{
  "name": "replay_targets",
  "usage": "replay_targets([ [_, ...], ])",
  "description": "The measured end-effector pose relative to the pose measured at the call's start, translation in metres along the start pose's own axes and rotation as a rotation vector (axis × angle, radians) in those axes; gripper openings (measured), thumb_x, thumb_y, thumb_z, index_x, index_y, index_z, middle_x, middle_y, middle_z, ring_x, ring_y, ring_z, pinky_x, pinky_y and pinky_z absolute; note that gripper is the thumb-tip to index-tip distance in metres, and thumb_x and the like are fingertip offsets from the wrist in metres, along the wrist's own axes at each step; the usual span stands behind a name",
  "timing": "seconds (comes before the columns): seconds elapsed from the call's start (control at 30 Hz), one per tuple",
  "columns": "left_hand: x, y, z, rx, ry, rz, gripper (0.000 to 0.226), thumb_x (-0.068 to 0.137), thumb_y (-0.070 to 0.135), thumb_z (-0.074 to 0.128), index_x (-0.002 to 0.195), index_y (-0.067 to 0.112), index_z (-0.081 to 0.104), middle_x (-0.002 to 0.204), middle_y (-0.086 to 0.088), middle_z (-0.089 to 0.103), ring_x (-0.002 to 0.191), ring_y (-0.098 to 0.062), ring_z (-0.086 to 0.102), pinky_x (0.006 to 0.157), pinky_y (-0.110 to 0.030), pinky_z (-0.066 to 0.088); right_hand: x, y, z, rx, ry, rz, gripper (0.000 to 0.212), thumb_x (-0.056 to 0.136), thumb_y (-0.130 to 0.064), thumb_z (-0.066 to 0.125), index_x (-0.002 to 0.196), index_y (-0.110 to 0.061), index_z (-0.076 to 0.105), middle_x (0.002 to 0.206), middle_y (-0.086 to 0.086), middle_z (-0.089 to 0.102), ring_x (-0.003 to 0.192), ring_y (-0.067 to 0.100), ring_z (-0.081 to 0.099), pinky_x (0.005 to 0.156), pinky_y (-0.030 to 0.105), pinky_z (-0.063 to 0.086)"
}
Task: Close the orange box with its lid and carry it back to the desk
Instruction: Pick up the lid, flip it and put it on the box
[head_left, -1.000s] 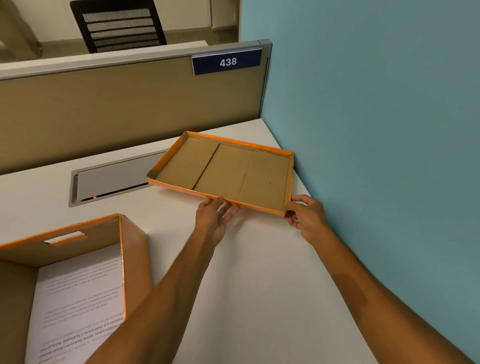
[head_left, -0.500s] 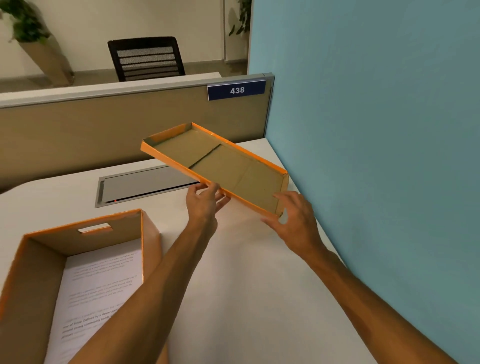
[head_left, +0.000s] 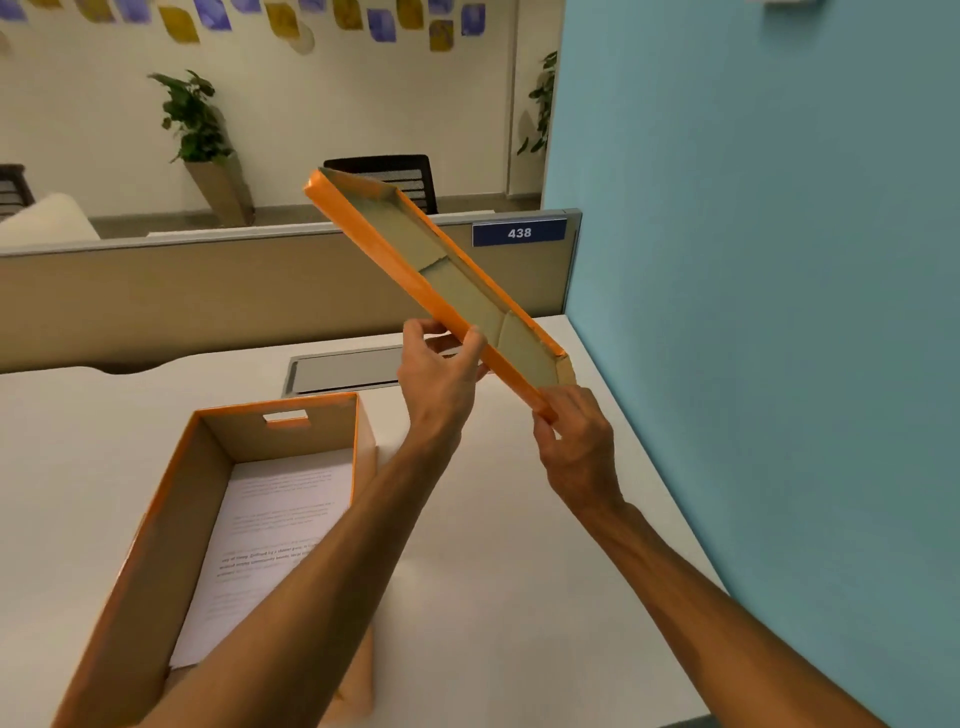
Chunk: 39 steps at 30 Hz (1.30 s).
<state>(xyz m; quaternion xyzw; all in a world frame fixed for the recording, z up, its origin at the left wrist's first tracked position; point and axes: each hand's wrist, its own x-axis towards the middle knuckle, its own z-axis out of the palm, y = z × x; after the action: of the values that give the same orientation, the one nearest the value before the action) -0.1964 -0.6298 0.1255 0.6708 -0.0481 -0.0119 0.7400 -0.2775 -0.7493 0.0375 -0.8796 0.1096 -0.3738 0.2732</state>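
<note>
Box (head_left: 156, 545): an orange box with brown cardboard inner walls is set on the desk (head_left: 519, 571) near its front-left part; the top is open and a handle slot is cut in the far wall.
Paper (head_left: 270, 530): a printed white sheet is seen lying flat on the bottom of the box.
Left forearm: it is stretched across the near right corner of the box, so part of that wall is hidden.
Left hand (head_left: 439, 371): it is raised above the desk and closed on the long near edge of the lid, thumb on the inner side, fingers wrapped round the orange outside.
Right hand (head_left: 576, 436): it is closed on the lower right corner of the lid, the corner pinched between thumb and fingers.
Lid (head_left: 441, 291): it is held in the air by both hands, clear of the desk and to the right of and beyond the box; it is tilted steeply, the lower end at the right hand and the upper end up and to the left, with the brown inside partly turned to the camera.
Cable hatch (head_left: 343, 369): a grey metal flap is set into the desk at its far edge, behind the box.
Partition (head_left: 208, 296): a beige panel stands along the far edge of the desk, with a blue plate (head_left: 518, 233) marked 438 at its right end.
Wall (head_left: 753, 260): a blue wall runs along the right edge of the desk.
Background: a black chair (head_left: 410, 179) and a potted plant (head_left: 202, 140) are seen beyond the partition.
</note>
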Motion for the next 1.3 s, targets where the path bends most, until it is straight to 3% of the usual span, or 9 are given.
replay_targets([
  [0.23, -0.025, 0.024, -0.032, 0.152, -0.218, 0.082, 0.057, 0.089, 0.04, 0.068, 0.138, 0.017, 0.048, 0.134, -0.005, 0.062, 0.117, -0.021, 0.064, 0.095, -0.041, 0.057, -0.01, -0.035, -0.029, 0.271, 0.024, 0.2, 0.028, 0.091, -0.028, 0.069, 0.112, -0.01, 0.064, 0.103, -0.001, 0.064, 0.087, 0.013, 0.062, 0.086, 0.026, 0.053],
  [0.37, -0.027, 0.01, -0.071, 0.219, -0.246, 0.008, 0.063, 0.089, 0.042, 0.068, 0.142, 0.017, 0.045, 0.139, -0.007, 0.057, 0.124, -0.024, 0.058, 0.104, -0.044, 0.05, -0.013, -0.043, -0.042, 0.437, -0.027, 0.339, 0.022, 0.09, -0.029, 0.071, 0.107, -0.018, 0.064, 0.106, 0.001, 0.069, 0.09, 0.02, 0.067, 0.085, 0.037, 0.058],
  [0.57, -0.026, -0.018, -0.137, 0.256, -0.275, -0.19, 0.078, 0.093, 0.04, 0.063, 0.155, 0.013, 0.024, 0.16, -0.014, 0.032, 0.144, -0.034, 0.036, 0.115, -0.052, 0.034, -0.023, -0.057, -0.052, 0.993, -0.131, 0.566, 0.027, 0.086, -0.017, 0.074, 0.111, -0.025, 0.065, 0.106, -0.005, 0.075, 0.099, 0.025, 0.072, 0.076, 0.036, 0.061],
  [0.73, -0.025, -0.022, -0.196, 0.186, -0.324, -0.22, 0.056, 0.097, 0.027, 0.058, 0.149, 0.014, 0.04, 0.148, -0.011, 0.051, 0.135, -0.035, 0.049, 0.111, -0.054, 0.04, -0.032, -0.075, -0.044, 1.232, -0.243, 0.71, 0.045, 0.079, -0.014, 0.076, 0.121, -0.024, 0.061, 0.113, -0.001, 0.075, 0.1, 0.026, 0.073, 0.075, 0.043, 0.06],
  [0.8, -0.025, -0.02, -0.222, 0.192, -0.309, -0.225, 0.054, 0.098, 0.02, 0.057, 0.149, 0.012, 0.042, 0.146, -0.012, 0.053, 0.132, -0.034, 0.052, 0.11, -0.057, 0.04, -0.04, -0.085, -0.038, 1.258, -0.276, 0.734, 0.047, 0.078, -0.015, 0.076, 0.121, -0.024, 0.061, 0.114, 0.001, 0.075, 0.101, 0.028, 0.073, 0.075, 0.044, 0.06],
  [0.9, -0.025, -0.016, -0.264, 0.239, -0.228, -0.204, 0.049, 0.096, 0.013, 0.061, 0.143, 0.008, 0.05, 0.138, -0.013, 0.06, 0.125, -0.033, 0.058, 0.102, -0.049, 0.05, -0.051, -0.104, -0.025, 1.256, -0.306, 0.756, 0.047, 0.078, -0.016, 0.075, 0.122, -0.024, 0.062, 0.116, 0.003, 0.074, 0.103, 0.031, 0.072, 0.076, 0.046, 0.06],
  [1.0, -0.027, -0.012, -0.305, 0.302, -0.234, -0.183, 0.049, 0.093, 0.016, 0.064, 0.14, 0.009, 0.053, 0.132, -0.011, 0.063, 0.117, -0.03, 0.063, 0.094, -0.042, 0.052, -0.062, -0.123, -0.011, 1.242, -0.327, 0.765, 0.047, 0.079, -0.016, 0.075, 0.123, -0.024, 0.061, 0.119, 0.004, 0.073, 0.108, 0.034, 0.069, 0.077, 0.047, 0.06],
  [1.17, -0.03, -0.006, -0.363, 0.33, -0.22, -0.149, 0.045, 0.09, 0.018, 0.069, 0.132, 0.008, 0.058, 0.117, -0.008, 0.067, 0.102, -0.021, 0.067, 0.095, -0.043, 0.055, -0.083, -0.153, 0.014, 1.146, -0.343, 0.778, 0.061, 0.08, -0.017, 0.075, 0.135, -0.031, 0.052, 0.13, 0.006, 0.065, 0.113, 0.037, 0.064, 0.086, 0.056, 0.057],
  [1.3, -0.036, -0.005, -0.395, 0.347, -0.194, -0.153, 0.045, 0.089, 0.021, 0.071, 0.13, 0.01, 0.06, 0.11, -0.002, 0.068, 0.093, -0.014, 0.067, 0.073, -0.026, 0.055, -0.104, -0.175, 0.034, 0.953, -0.356, 0.781, 0.054, 0.086, -0.023, 0.073, 0.134, -0.034, 0.051, 0.128, 0.004, 0.063, 0.112, 0.033, 0.063, 0.079, 0.05, 0.06],
])
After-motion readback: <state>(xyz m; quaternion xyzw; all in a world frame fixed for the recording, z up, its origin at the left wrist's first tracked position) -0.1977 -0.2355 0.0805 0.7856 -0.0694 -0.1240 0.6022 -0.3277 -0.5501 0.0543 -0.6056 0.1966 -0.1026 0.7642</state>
